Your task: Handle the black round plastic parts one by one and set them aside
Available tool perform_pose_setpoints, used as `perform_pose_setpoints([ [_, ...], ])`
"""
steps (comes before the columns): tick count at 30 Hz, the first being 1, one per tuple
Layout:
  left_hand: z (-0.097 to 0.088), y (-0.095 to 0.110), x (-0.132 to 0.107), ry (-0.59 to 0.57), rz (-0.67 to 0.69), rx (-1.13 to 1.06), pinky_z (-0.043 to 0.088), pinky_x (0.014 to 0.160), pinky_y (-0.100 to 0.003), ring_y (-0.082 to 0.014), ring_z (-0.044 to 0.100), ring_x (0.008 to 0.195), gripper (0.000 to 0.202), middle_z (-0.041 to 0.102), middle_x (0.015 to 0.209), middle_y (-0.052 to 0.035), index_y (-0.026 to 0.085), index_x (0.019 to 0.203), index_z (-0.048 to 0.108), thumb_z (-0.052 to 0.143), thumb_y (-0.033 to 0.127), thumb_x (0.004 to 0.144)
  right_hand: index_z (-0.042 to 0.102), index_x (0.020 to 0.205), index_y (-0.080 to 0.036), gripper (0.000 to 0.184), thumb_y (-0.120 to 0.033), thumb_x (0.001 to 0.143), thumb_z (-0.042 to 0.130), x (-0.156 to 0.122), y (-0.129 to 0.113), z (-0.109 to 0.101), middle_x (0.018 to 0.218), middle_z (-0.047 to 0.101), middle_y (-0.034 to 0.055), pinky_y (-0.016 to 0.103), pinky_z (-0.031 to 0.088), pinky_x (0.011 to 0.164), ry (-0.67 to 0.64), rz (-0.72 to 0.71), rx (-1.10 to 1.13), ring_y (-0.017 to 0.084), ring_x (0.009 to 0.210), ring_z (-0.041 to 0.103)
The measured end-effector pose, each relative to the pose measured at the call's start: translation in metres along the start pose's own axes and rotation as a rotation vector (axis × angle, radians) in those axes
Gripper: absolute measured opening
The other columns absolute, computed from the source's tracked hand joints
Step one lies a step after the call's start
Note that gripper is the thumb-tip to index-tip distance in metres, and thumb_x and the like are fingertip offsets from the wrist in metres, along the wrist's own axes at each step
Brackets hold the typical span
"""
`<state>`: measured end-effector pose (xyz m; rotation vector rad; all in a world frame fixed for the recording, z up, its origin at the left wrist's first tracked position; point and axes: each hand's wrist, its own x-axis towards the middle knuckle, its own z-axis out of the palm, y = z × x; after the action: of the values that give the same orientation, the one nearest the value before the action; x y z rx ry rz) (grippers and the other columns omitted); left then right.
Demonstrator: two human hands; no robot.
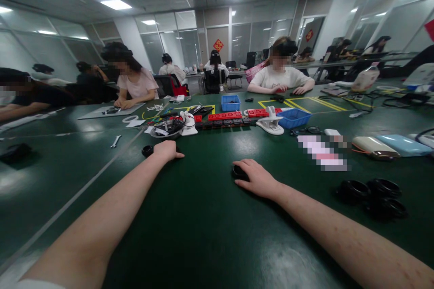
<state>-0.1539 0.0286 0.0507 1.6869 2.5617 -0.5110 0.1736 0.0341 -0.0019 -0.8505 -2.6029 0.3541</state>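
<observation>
My left hand [165, 151] rests low over the table with its fingers curled away from view and its thumb pointing right. It is closed on a dark part that shows past the thumb. Against its left side sits a black round part [147, 151] with an opening. Further right, my right hand [257, 176] is wrapped over a smooth black rounded piece [240, 172] on the tabletop. The hand hides most of that piece, so its exact kind does not show. The two hands are well apart.
Several black ring-shaped parts [352, 189] stand at right. Ahead lie a red power strip [225, 118], a white clip stand [270, 122], blue bins [294, 118] and a bowl of cables [166, 128]. A wrench [115, 141] lies left. People sit across the green table [203, 226].
</observation>
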Motion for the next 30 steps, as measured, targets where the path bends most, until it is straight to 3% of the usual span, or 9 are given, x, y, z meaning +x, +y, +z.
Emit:
perform_pose_setpoints([
  [4, 0.0, -0.017, 0.006, -0.038, -0.051, 0.035, 0.048, 0.075, -0.039, -0.0205, 0.056, 0.091, 0.026, 0.054, 0.108, -0.0078, 0.014, 0.108, 0.051, 0.051, 0.029, 0.087, 0.047, 0.118, -0.018, 0.049, -0.035, 0.074, 0.058, 0.0, 0.0, 0.001, 0.111, 0.053, 0.0092, 0.038, 0.037, 0.09, -0.002, -0.001, -0.008, 0.024, 0.104, 0.046],
  [12, 0.002, -0.032, 0.015, -0.028, -0.055, 0.093, 0.048, 0.076, -0.04, -0.0208, 0.056, 0.092, 0.027, 0.054, 0.109, -0.0079, 0.014, 0.109, 0.051, 0.051, 0.029, 0.087, 0.047, 0.118, -0.018, 0.048, -0.035, 0.074, 0.058, -0.001, 0.001, 0.001, 0.11, 0.054, 0.0088, 0.038, 0.038, 0.091, -0.001, -0.008, -0.013, 0.023, 0.104, 0.047],
  [30, 0.005, -0.051, 0.029, 0.019, 0.102, 0.11, 0.046, 0.079, -0.041, -0.0213, 0.055, 0.095, 0.027, 0.052, 0.111, -0.0079, 0.015, 0.11, 0.051, 0.051, 0.029, 0.087, 0.047, 0.117, -0.018, 0.047, -0.035, 0.075, 0.058, 0.001, 0.0, -0.001, 0.109, 0.054, 0.0089, 0.038, 0.038, 0.09, -0.017, 0.004, -0.005, 0.023, 0.103, 0.047],
])
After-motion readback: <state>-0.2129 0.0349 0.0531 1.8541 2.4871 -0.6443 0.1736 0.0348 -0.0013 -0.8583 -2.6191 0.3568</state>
